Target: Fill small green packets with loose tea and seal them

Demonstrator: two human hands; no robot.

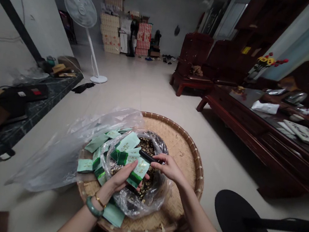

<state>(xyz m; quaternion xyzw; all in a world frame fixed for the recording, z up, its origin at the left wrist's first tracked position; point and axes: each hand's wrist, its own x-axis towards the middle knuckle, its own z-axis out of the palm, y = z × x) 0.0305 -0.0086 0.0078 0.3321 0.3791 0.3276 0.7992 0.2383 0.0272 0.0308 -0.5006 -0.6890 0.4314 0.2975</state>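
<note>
My left hand [125,175] is closed around a green packet [138,172], its pale top edge turned up. In my right hand [168,166] is a slim black stick-shaped tool [147,156], whose far end meets the packet's upper edge; its exact kind is unclear. Beneath both hands an open clear plastic bag [157,194] holds dark, yellow-flecked loose dried bits [147,144]. More green packets [128,142] lie on the bag's contents. Others are heaped to the left, partly under clear plastic, and one pale green packet [113,214] rests near the front.
Everything sits on a round woven bamboo tray [187,144]. A large clear plastic sheet [51,166] spills over its left side. To the right are a black round stand base [242,226] and a dark wooden table [244,133]. A white fan [82,8] stands farther back.
</note>
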